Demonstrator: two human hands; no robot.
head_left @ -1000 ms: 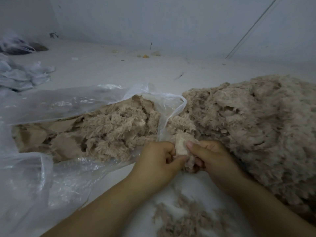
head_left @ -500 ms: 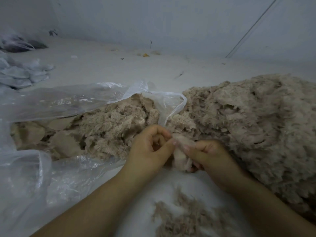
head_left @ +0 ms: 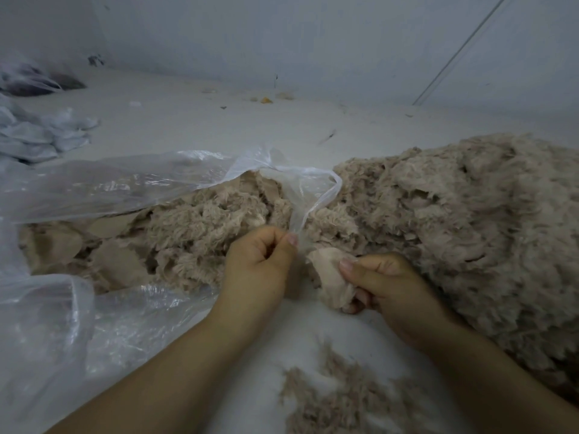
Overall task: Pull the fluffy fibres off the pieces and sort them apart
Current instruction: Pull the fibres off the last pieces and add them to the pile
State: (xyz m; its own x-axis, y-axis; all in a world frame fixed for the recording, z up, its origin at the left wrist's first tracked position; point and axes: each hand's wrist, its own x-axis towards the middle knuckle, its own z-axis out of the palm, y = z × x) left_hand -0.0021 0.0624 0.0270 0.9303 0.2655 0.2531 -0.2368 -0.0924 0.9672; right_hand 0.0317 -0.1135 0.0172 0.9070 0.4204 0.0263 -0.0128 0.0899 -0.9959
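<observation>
My right hand grips a small beige fabric piece with its smooth backing facing up. My left hand is curled just left of it, thumb against forefinger; whether it pinches fibres or the bag's edge I cannot tell. A large mound of fluffy beige pieces lies to the right. More fluffy pieces and smooth backings lie inside an open clear plastic bag on the left. Loose pulled fibres are scattered on the white surface near me.
A heap of pale grey cloth sits at the far left, with a dark bundle behind it. A white wall stands behind. Small scraps lie by the wall's foot.
My left hand has moved up and away from the piece, toward the bag's edge. My right hand has kept hold of the piece and turned its smooth side more into view.
</observation>
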